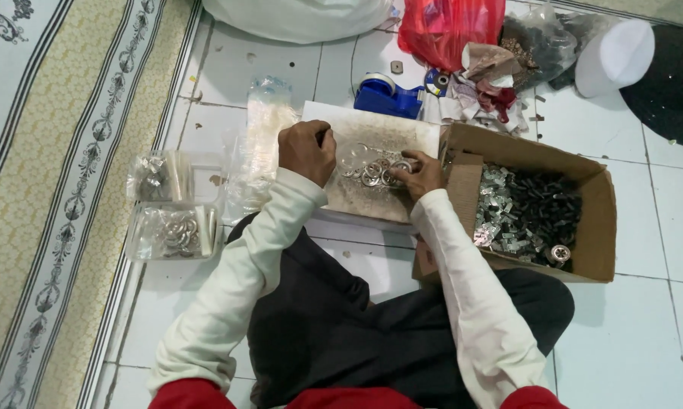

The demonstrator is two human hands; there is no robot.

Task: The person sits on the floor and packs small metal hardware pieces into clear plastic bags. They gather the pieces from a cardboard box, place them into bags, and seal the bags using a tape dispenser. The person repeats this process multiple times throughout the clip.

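Silvery metal rings lay in a small heap on a worn white board on the tiled floor, where the right hand pinched at them with bent fingers. The left hand was curled into a fist at the board's left edge; whether it held anything I cannot tell. A cardboard box of metal parts stood just right, clear bags of rings well left.

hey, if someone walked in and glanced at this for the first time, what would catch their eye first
Probably the red plastic bag at the top, bright against the pale floor tiles. Next, the open cardboard box on the right, heaped with small metal parts. In the middle, the left hand and right hand work over a cluster of metal rings on a worn white board.
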